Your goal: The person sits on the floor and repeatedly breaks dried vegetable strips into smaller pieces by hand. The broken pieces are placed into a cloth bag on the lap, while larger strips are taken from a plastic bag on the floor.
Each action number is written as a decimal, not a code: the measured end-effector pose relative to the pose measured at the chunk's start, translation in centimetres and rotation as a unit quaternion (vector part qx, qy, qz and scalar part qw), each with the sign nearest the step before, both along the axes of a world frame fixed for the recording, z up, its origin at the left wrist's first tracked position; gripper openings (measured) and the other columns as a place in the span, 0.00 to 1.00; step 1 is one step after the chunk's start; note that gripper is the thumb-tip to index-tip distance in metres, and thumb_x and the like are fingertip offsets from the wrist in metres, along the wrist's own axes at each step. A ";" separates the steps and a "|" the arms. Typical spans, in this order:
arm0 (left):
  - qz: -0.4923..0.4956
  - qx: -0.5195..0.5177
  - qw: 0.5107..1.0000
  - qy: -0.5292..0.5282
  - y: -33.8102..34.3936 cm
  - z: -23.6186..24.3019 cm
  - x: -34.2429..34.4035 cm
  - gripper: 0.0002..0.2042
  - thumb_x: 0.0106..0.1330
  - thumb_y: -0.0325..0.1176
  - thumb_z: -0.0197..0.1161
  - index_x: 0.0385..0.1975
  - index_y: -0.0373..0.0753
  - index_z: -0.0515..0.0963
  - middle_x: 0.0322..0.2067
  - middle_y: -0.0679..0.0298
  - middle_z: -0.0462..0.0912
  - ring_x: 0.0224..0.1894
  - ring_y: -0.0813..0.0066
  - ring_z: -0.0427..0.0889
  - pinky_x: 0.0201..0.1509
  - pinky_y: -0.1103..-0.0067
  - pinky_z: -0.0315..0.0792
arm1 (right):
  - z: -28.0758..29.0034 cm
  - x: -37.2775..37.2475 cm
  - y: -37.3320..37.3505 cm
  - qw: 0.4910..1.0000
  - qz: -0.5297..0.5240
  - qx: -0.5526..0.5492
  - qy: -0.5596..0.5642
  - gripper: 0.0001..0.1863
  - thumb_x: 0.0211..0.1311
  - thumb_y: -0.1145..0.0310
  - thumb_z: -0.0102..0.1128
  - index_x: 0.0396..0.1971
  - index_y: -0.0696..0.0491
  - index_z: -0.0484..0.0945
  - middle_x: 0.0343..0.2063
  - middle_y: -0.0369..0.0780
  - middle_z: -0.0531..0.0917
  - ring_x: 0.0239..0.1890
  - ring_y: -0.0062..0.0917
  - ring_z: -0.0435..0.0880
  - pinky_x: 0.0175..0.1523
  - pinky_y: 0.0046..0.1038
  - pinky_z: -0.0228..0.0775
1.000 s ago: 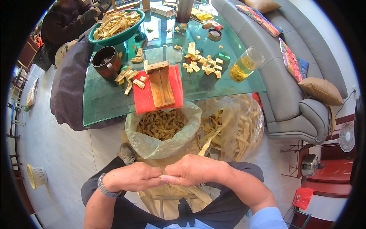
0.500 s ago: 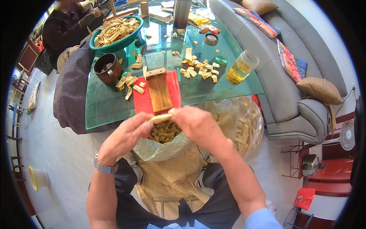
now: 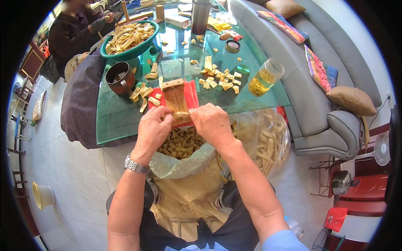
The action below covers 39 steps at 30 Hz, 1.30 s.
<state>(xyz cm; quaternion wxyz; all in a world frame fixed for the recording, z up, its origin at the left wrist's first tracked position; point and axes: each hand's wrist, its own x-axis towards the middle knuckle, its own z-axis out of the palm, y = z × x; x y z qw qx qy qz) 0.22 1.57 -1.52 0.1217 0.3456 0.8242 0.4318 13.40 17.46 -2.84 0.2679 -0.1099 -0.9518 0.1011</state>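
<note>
A short, pale dried strip (image 3: 181,117) lies across the near end of a wooden board (image 3: 175,98) with a raised block at its far end. My left hand (image 3: 154,127) pinches the strip's left end. Its right end is between the bent fingers of my right hand (image 3: 212,126), which partly hide it. Under the board is a red cloth (image 3: 191,94) at the glass table's near edge. Just below my hands, an open pale sack (image 3: 184,165) holds many small brownish dried pieces (image 3: 181,144).
Cut pale pieces (image 3: 220,78) lie scattered on the glass table (image 3: 115,136). Around the board stand a dark mug (image 3: 120,77), a green basin (image 3: 130,53) of strips, a glass jar (image 3: 266,77) and a dark tumbler (image 3: 200,17). A clear bag (image 3: 274,140) of strips is at right. Another person sits at far left.
Both hands have moved forward and up with the strip, from above the sack to the near end of the wooden board. The view has shifted slightly.
</note>
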 end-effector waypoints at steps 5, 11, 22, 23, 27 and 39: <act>-0.023 -0.011 0.997 0.074 -1.3 0.6 0.7 0.10 0.69 0.33 0.66 0.42 0.33 0.84 0.38 0.58 0.82 0.37 0.67 0.84 0.45 0.72 0.77 | 0.3 1.7 0.2 0.999 0.007 -0.025 -0.022 0.07 0.59 0.69 0.70 0.38 0.49 0.88 0.30 0.36 0.87 0.37 0.32 0.85 0.43 0.36 0.74; -0.051 0.031 0.922 -0.383 -3.7 2.8 1.5 0.22 0.78 0.50 0.58 0.35 0.35 0.86 0.35 0.66 0.85 0.33 0.76 0.81 0.42 0.75 0.76 | 4.9 2.1 -4.1 0.973 0.158 -0.116 0.120 0.05 0.58 0.70 0.68 0.35 0.46 0.87 0.32 0.32 0.88 0.43 0.27 0.86 0.47 0.34 0.73; -0.113 0.300 0.711 -0.626 -4.3 5.8 5.0 0.13 0.79 0.40 0.60 0.50 0.36 0.79 0.38 0.65 0.84 0.40 0.84 0.83 0.40 0.86 0.77 | 7.3 3.6 -10.9 0.904 0.336 -0.156 0.215 0.13 0.56 0.72 0.70 0.43 0.50 0.87 0.36 0.33 0.85 0.41 0.26 0.85 0.49 0.33 0.76; -0.116 0.317 0.722 -0.605 -4.2 5.4 4.6 0.13 0.78 0.39 0.61 0.50 0.36 0.79 0.38 0.66 0.84 0.40 0.85 0.83 0.39 0.85 0.78 | 7.1 3.7 -10.7 0.902 0.326 -0.195 0.207 0.13 0.56 0.72 0.71 0.42 0.50 0.86 0.35 0.34 0.85 0.41 0.27 0.85 0.50 0.34 0.76; -0.063 0.241 0.752 -0.611 -4.0 4.3 6.1 0.09 0.77 0.34 0.63 0.50 0.38 0.79 0.39 0.69 0.85 0.39 0.81 0.84 0.44 0.79 0.80 | 7.4 4.1 -9.4 0.876 0.256 -0.366 0.180 0.10 0.62 0.72 0.73 0.42 0.55 0.85 0.33 0.38 0.84 0.40 0.30 0.85 0.48 0.33 0.77; -0.234 0.025 0.965 -0.117 -5.0 2.8 6.1 0.04 0.73 0.25 0.57 0.42 0.34 0.75 0.31 0.60 0.81 0.32 0.62 0.81 0.41 0.71 0.76 | 5.3 3.4 -7.0 0.857 0.044 -0.513 0.017 0.15 0.79 0.61 0.58 0.39 0.59 0.80 0.27 0.32 0.80 0.31 0.14 0.73 0.38 0.22 0.71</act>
